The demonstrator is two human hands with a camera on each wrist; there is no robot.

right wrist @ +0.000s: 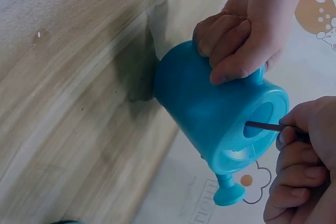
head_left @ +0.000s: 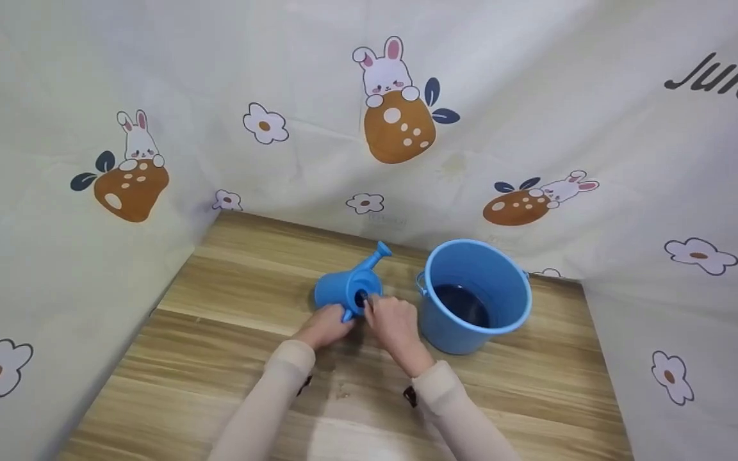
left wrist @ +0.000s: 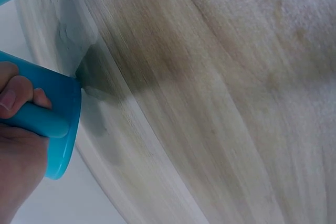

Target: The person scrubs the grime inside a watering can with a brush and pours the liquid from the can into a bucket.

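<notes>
A small blue watering can (head_left: 332, 289) tilts on the wooden tabletop, its mouth turned toward my right hand. My left hand (head_left: 325, 325) grips the can's handle, fingers curled around it, as the left wrist view also shows with the handle (left wrist: 44, 120). Between thumb and fingers my right hand (head_left: 393, 323) pinches a thin dark rod (right wrist: 262, 126). The rod's far end goes into the can's opening and is hidden inside. The spout (right wrist: 228, 190) points away from me.
Just right of the hands stands a blue bucket (head_left: 513, 328) with dark liquid (head_left: 464, 305) at its bottom. Cloth walls (head_left: 305, 173) printed with rabbits and flowers enclose the wooden table (head_left: 241, 282) at the back and both sides. Wet-looking spots (head_left: 343, 387) lie near the front.
</notes>
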